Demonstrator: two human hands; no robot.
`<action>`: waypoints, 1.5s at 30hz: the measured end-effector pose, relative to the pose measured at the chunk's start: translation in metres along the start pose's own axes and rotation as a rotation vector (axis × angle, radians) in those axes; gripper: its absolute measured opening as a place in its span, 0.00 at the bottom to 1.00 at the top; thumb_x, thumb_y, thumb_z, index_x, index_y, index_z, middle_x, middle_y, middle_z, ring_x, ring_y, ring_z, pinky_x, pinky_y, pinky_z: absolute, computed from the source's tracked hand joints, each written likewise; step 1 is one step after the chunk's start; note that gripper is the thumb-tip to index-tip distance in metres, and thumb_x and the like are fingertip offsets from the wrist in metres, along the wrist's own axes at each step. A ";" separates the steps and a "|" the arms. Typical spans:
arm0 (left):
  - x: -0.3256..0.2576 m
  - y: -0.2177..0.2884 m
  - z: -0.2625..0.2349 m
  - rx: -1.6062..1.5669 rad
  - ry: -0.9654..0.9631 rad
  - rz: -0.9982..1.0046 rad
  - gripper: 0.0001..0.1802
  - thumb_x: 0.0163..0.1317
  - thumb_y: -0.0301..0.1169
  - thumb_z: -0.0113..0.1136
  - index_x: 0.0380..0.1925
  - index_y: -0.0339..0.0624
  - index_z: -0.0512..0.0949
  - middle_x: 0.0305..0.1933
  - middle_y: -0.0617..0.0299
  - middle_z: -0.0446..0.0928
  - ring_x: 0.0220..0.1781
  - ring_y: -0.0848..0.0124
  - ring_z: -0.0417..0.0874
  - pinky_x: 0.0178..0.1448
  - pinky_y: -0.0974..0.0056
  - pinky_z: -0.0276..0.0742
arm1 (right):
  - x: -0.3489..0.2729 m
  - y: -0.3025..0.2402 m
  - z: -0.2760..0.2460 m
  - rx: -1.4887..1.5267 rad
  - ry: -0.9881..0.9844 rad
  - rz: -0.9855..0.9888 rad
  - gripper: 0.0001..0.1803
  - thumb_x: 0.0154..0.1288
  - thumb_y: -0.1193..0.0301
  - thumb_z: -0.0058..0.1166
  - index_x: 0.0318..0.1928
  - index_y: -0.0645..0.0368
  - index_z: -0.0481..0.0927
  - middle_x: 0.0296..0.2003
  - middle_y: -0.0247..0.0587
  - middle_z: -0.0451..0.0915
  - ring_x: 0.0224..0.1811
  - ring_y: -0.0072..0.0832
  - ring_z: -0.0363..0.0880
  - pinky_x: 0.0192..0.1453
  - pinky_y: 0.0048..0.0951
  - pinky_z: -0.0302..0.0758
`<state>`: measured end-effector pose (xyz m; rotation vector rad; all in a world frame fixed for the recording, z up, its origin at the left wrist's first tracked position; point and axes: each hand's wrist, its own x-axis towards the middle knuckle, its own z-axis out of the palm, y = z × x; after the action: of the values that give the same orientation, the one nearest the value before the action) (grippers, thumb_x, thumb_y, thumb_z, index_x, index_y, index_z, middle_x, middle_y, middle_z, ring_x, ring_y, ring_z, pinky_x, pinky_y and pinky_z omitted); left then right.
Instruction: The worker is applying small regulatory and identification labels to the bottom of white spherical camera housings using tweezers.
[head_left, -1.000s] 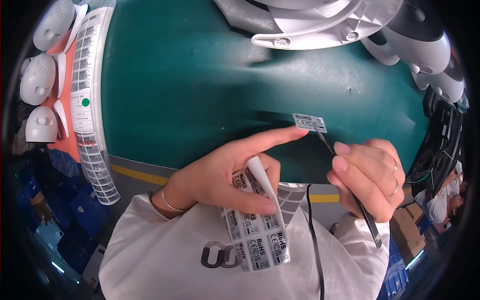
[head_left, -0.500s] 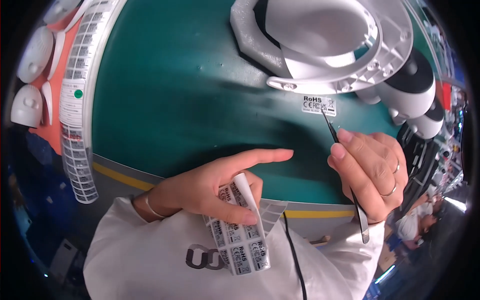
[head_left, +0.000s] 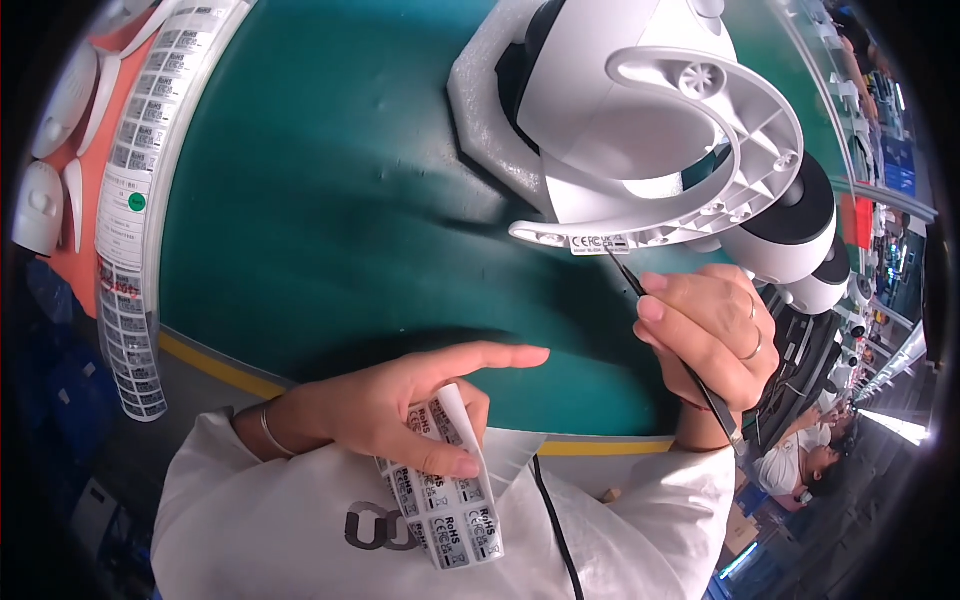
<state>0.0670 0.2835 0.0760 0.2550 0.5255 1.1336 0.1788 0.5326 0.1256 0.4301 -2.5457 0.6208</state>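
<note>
My left hand [head_left: 400,405] grips a sheet of silver labels [head_left: 455,520] with its thumb against the other fingers, while the index finger points out to the right. Black tweezers [head_left: 685,365] are pinched in my right hand [head_left: 710,340]. At their tip is a single silver label [head_left: 598,245], right by the lower rim of a curved, ribbed white plastic stand [head_left: 690,215]. The label's upper part is hidden behind that rim; whether they touch I cannot tell. The stand belongs to a rounded white device [head_left: 620,110], resting by a grey foam block [head_left: 485,120].
Along the left runs a long strip of labels [head_left: 140,280] on the edge of the green mat [head_left: 300,200]. White shells [head_left: 42,205] lie on an orange surface beyond it. More white devices with black tops [head_left: 780,250] stand at the right. Another person [head_left: 800,460] appears at far right.
The label at the tweezers has come up to the white stand's rim, which now covers its upper part. The device appears lower and shows more of its curved stand. My left hand keeps the label sheet.
</note>
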 end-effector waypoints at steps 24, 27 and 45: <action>0.000 -0.001 -0.002 0.038 -0.028 0.004 0.50 0.58 0.28 0.67 0.73 0.43 0.44 0.30 0.64 0.77 0.33 0.82 0.76 0.37 0.76 0.70 | -0.008 0.000 0.003 0.347 0.098 0.442 0.15 0.45 0.82 0.67 0.37 0.72 0.82 0.32 0.52 0.83 0.34 0.37 0.84 0.39 0.29 0.79; 0.000 -0.002 -0.002 0.063 -0.026 0.021 0.50 0.58 0.28 0.67 0.73 0.44 0.44 0.30 0.64 0.76 0.33 0.82 0.76 0.36 0.76 0.70 | -0.010 -0.005 0.006 0.544 0.182 0.596 0.14 0.47 0.82 0.65 0.38 0.74 0.82 0.34 0.54 0.83 0.34 0.35 0.84 0.39 0.28 0.79; -0.001 -0.007 -0.002 0.113 -0.034 0.118 0.46 0.60 0.27 0.64 0.72 0.38 0.47 0.29 0.65 0.75 0.34 0.81 0.76 0.38 0.75 0.70 | 0.008 -0.033 0.024 -0.407 0.106 0.149 0.15 0.44 0.82 0.67 0.37 0.65 0.83 0.35 0.44 0.82 0.32 0.34 0.81 0.35 0.29 0.77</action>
<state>0.0709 0.2795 0.0718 0.4067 0.5508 1.2130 0.1768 0.4910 0.1224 0.0635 -2.5299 0.1579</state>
